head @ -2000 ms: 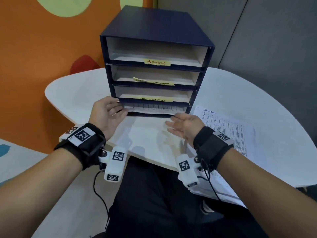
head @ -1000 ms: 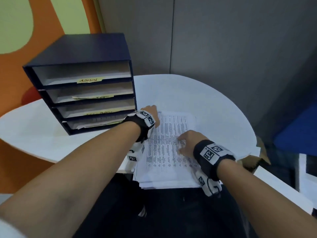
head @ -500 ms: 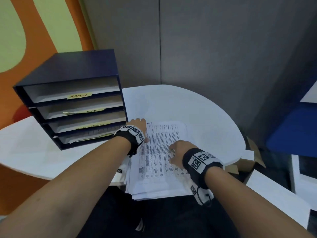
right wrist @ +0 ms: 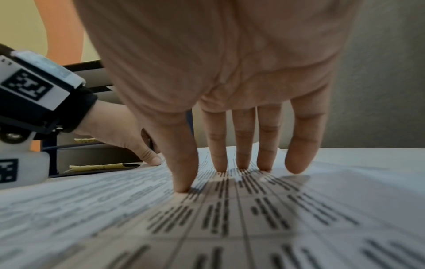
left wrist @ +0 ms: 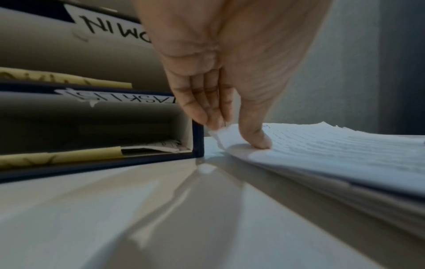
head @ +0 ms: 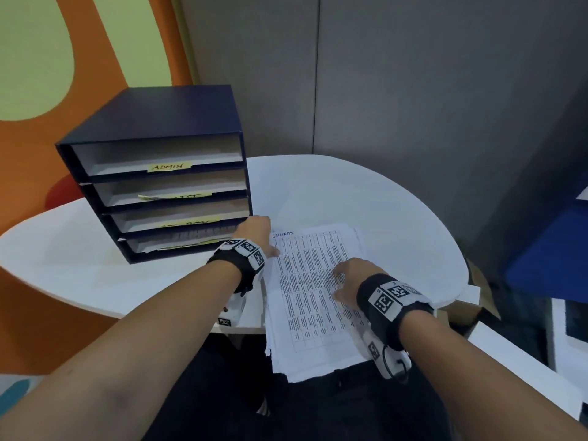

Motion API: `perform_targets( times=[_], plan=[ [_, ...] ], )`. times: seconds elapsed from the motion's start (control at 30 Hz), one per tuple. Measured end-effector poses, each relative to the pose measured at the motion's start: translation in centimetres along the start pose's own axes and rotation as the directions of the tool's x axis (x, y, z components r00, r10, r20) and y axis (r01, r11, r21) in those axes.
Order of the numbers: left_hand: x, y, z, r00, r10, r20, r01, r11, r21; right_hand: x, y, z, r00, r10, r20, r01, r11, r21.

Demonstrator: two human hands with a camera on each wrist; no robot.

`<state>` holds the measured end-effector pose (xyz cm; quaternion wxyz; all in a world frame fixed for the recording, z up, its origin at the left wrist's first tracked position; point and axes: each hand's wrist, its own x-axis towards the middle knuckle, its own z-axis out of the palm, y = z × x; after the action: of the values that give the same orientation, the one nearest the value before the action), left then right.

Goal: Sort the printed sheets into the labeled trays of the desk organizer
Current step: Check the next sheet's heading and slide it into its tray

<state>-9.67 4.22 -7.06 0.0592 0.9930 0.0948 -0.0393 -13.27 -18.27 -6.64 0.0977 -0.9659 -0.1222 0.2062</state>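
A stack of printed sheets (head: 311,297) lies on the white table to the right of the dark blue desk organizer (head: 159,173), and its near end overhangs the table edge. The top sheet (right wrist: 230,227) is a table headed "SECURITY" in handwriting. My left hand (head: 254,230) is at its far left corner, where the thumb and fingers pinch the curled-up corner (left wrist: 224,133). My right hand (head: 350,278) rests on the middle of the sheet, fingers straight and fingertips (right wrist: 241,166) pressing down. The organizer has several trays with yellow labels; the top one reads ADMIN (head: 169,167), and the bottom tray holds a printed sheet (head: 178,241).
The round white table (head: 366,198) stands against a grey partition. A cardboard box (head: 471,310) sits low beyond the table's right edge, with a blue surface (head: 556,249) further right. An orange and green wall is behind the organizer.
Both hands left the organizer's bottom tray, where a sheet now lies, and moved right onto the stack. In the last half second the left hand took hold of the top sheet's corner.
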Motion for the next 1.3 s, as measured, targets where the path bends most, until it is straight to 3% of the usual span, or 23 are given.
perform_targets(
  times=[0.13, 0.3, 0.43, 0.53, 0.6, 0.7, 0.77, 0.87, 0.97, 1.07, 1.17, 1.3],
  plan=[
    [-0.4, 0.0, 0.0, 1.0, 0.024, -0.015, -0.023, 0.998, 0.055, 0.1, 0.0, 0.1, 1.0, -0.001, -0.001, 0.001, 1.0, -0.01],
    [-0.5, 0.1, -0.3, 0.995, 0.025, -0.1, -0.031, 0.997, -0.065, 0.4, 0.0, 0.4, 1.0, -0.003, -0.005, 0.003, 1.0, -0.012],
    [-1.0, 0.4, -1.2, 0.976, 0.108, -0.191, -0.126, 0.988, -0.084, 0.7, -0.1, 0.7, 1.0, 0.003, -0.025, -0.004, 1.0, -0.022],
    [-2.4, 0.5, -1.3, 0.951, 0.182, -0.249, -0.229, 0.958, -0.173, 0.9, -0.2, 1.5, 0.992, 0.037, -0.12, -0.026, 0.996, 0.091],
    [-3.9, 0.3, -0.7, 0.949, 0.21, -0.235, -0.258, 0.946, -0.198, 0.5, -0.5, 1.9, 0.961, 0.018, -0.274, 0.018, 0.992, 0.127],
    [-6.1, 0.0, 0.9, 0.921, 0.328, -0.211, -0.361, 0.922, -0.141, -0.1, -1.2, 2.2, 0.873, -0.208, -0.44, 0.16, 0.976, -0.145],
    [-6.9, 0.0, 1.7, 0.89, 0.408, -0.203, -0.437, 0.891, -0.126, -0.4, -1.8, 2.2, 0.871, -0.336, -0.357, 0.228, 0.922, -0.313],
    [-6.8, 0.0, 1.9, 0.87, 0.458, -0.18, -0.486, 0.857, -0.172, -0.3, -2.1, 2.7, 0.909, -0.382, -0.165, 0.283, 0.859, -0.426],
    [-6.2, 0.0, 1.1, 0.915, 0.366, -0.17, -0.402, 0.858, -0.32, -0.2, -2.0, 2.7, 0.921, -0.37, -0.119, 0.286, 0.852, -0.438],
    [-4.2, -0.7, 0.3, 0.969, 0.087, -0.229, -0.183, 0.879, -0.441, -0.2, -1.7, 2.7, 0.914, -0.382, -0.139, 0.284, 0.844, -0.455],
    [-2.2, -1.9, 0.2, 0.985, -0.154, -0.081, 0.091, 0.853, -0.513, -0.1, -1.7, 2.9, 0.914, -0.381, -0.138, 0.284, 0.847, -0.45],
    [-1.3, -2.0, 0.8, 0.986, -0.165, -0.014, 0.141, 0.884, -0.446, -0.1, -1.8, 2.8, 0.919, -0.374, -0.128, 0.283, 0.849, -0.447]
  ],
)
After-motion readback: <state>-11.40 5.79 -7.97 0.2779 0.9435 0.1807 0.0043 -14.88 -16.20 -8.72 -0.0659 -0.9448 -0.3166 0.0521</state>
